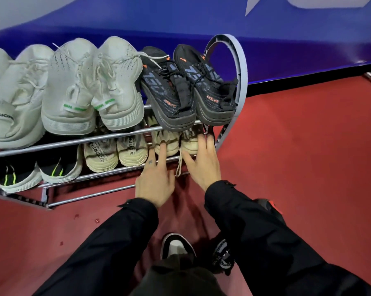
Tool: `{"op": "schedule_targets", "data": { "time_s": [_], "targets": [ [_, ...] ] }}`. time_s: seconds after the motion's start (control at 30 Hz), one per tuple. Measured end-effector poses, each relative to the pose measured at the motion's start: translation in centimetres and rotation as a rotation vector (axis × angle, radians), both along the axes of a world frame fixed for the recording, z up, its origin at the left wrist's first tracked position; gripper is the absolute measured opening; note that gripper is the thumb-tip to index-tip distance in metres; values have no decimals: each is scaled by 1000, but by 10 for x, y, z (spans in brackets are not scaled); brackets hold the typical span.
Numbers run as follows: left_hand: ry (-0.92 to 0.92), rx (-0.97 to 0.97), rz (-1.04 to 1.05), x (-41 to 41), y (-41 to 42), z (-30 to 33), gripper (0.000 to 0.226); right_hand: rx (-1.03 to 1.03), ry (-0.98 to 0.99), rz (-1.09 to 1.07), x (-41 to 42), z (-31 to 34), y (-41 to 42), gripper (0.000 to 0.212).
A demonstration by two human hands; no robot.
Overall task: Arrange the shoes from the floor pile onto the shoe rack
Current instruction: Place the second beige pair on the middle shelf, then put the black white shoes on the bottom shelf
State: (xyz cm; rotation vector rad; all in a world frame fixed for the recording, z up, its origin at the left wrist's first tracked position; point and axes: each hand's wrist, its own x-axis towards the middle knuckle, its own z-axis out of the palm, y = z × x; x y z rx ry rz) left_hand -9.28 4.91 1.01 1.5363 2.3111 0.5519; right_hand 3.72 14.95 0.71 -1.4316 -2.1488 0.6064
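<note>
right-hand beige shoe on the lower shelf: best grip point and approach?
Take the right beige shoe by its heel, from the open front of the shoe rack. The heel faces out; the upper shelf's black shoe overhangs, blocking a top approach.

Both hands' straight fingers (163,149) press beige shoes (169,142) onto rack (107,137).

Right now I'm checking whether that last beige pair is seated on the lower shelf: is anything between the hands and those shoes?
Nothing visible. The left hand and right hand already touch the beige pair's heels with straight fingers, under the black-orange sneakers.
</note>
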Motion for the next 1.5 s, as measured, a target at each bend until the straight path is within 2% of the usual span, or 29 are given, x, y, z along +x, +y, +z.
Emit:
{"op": "schedule_targets", "data": {
  "time_s": [0.1,0.23,0.33,0.47,0.63,0.73,0.8,0.9,0.97,1.07,1.1,1.17,1.2,1.27,1.3,1.37,1.43,1.5],
  "targets": [
    [-56,31,-27,2,-11,0,86,-5,39,-3,13,3,-16,62],
    [-17,181,-70,11,-33,0,70,-11,65,21,37,3,-47,56],
    [-122,95,-127,32,-49,-3,56,-90,86,15,62,-8,-76,50],
    [-215,-107,-307,70,-62,-19,42,-164,56,-69,103,-28,-118,48],
    [-377,-291,-401,113,-77,-38,44,-365,66,-292,156,-55,-165,38],
    [-451,-382,-442,128,-81,-49,34,-502,-5,-527,188,-80,-184,35],
    [-499,-407,-476,133,-81,-52,31,-664,-18,-683,202,-98,-192,39],
    [-530,-420,-473,134,-81,-54,32,-1017,206,-771,201,-117,-193,39],
    [-515,-454,-453,130,-80,-57,34,-1109,315,-756,196,-119,-188,29],
    [-446,-480,-479,130,-78,-58,38,-1035,322,-759,186,-107,-176,13],
    [-394,-476,-485,132,-77,-56,42,-1010,382,-760,182,-102,-171,13],
    [-361,-452,-441,131,-75,-58,60,-989,591,-786,171,-91,-168,29],
    [-417,-450,-401,130,-75,-56,72,-971,646,-788,166,-83,-167,31],
    [-726,-464,-246,129,-71,-49,99,-924,749,-797,160,-75,-169,28],
    [-915,-458,-149,132,-71,-43,97,-906,801,-795,160,-72,-169,26],
    [-1152,-434,-19,139,-69,-32,63,-890,860,-759,165,-62,-172,22],
    [-1169,-391,-32,143,-68,-24,42,-774,832,-786,175,-57,-177,32],
    [-1116,-391,-90,144,-70,-24,46,-527,625,-938,195,-62,-188,28]
  ]
}}
